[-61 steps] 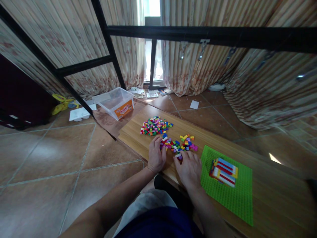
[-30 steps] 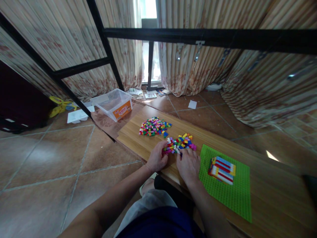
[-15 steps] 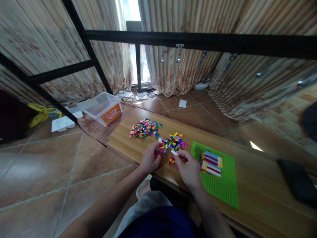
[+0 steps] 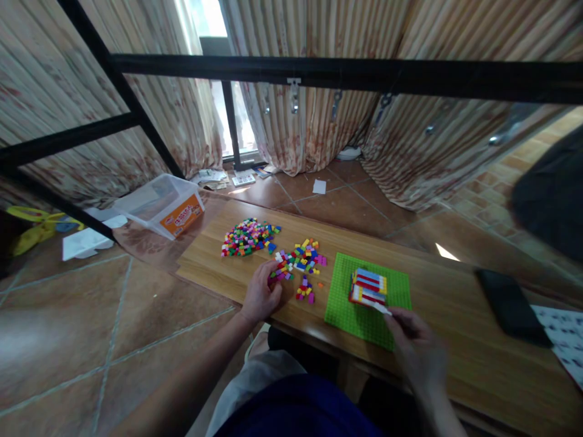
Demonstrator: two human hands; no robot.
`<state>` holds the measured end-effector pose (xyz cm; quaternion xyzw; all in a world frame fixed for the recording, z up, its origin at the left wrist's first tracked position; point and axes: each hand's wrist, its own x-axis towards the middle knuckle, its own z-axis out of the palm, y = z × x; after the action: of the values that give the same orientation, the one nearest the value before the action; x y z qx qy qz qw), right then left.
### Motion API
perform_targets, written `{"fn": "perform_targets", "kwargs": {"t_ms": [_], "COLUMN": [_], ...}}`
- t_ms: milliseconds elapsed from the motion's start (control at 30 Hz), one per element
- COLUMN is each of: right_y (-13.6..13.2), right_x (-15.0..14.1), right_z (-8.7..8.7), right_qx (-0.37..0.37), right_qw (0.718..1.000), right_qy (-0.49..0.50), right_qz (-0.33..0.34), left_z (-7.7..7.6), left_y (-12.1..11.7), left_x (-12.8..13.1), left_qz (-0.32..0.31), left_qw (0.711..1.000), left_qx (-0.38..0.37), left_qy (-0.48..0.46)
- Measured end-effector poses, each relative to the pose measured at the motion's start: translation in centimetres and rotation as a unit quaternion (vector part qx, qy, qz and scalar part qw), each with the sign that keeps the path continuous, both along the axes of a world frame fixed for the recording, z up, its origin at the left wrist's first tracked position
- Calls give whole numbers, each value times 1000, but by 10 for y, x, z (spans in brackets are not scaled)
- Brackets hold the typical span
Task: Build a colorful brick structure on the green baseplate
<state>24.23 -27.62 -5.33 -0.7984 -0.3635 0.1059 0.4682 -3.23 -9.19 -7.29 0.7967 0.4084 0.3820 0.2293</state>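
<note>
In the head view my right hand [image 4: 416,346] pinches a white toy brick [image 4: 381,308] at the near edge of a small block build [image 4: 370,287]. That build has red, white, light blue and yellow stripes and stands on a green studded baseplate [image 4: 339,312]. My left hand [image 4: 262,294] rests on the table, thumb apart from the fingers, its fingertips touching the near left edge of a loose heap of colourful bricks [image 4: 300,258]. A few bricks [image 4: 305,290] lie between that heap and the baseplate.
A larger brick pile [image 4: 248,237] lies farther left on the wooden table [image 4: 204,261]. Beyond it stands a clear plastic box [image 4: 159,203] with an orange label. A black phone-like slab [image 4: 512,306] and a printed sheet [image 4: 562,334] lie at the right. A black metal frame [image 4: 319,67] crosses ahead.
My right hand has carried the white brick rightward from the loose heap to the striped build. My left hand stays by the heap. The camera view has turned to the right.
</note>
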Motion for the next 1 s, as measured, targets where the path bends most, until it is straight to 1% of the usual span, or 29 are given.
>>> {"fn": "perform_targets", "kwargs": {"t_ms": [100, 167, 300, 467, 600, 867, 1000], "right_y": [-7, -5, 10, 27, 28, 28, 31], "right_x": [15, 20, 19, 17, 18, 18, 18], "right_z": [2, 4, 6, 3, 0, -3, -6], "right_qx": [-23, -19, -14, 8, 16, 48, 47], "right_qw": [999, 998, 999, 998, 995, 995, 996], "right_qy": [-23, -29, -34, -65, -93, -78, -68], "right_qz": [-43, -52, -31, 17, 35, 45, 32], "left_z": [0, 0, -1, -1, 0, 0, -1], "left_y": [0, 1, 1, 2, 2, 2, 2], "left_x": [0, 0, 0, 0, 0, 0, 0], "left_qz": [1, 3, 2, 8, 3, 2, 1], "left_qw": [1000, 1000, 1000, 1000, 1000, 1000, 1000], "left_qx": [6, 8, 8, 11, 14, 18, 22], "left_qy": [-1, 0, 5, 9, 7, 7, 8]}}
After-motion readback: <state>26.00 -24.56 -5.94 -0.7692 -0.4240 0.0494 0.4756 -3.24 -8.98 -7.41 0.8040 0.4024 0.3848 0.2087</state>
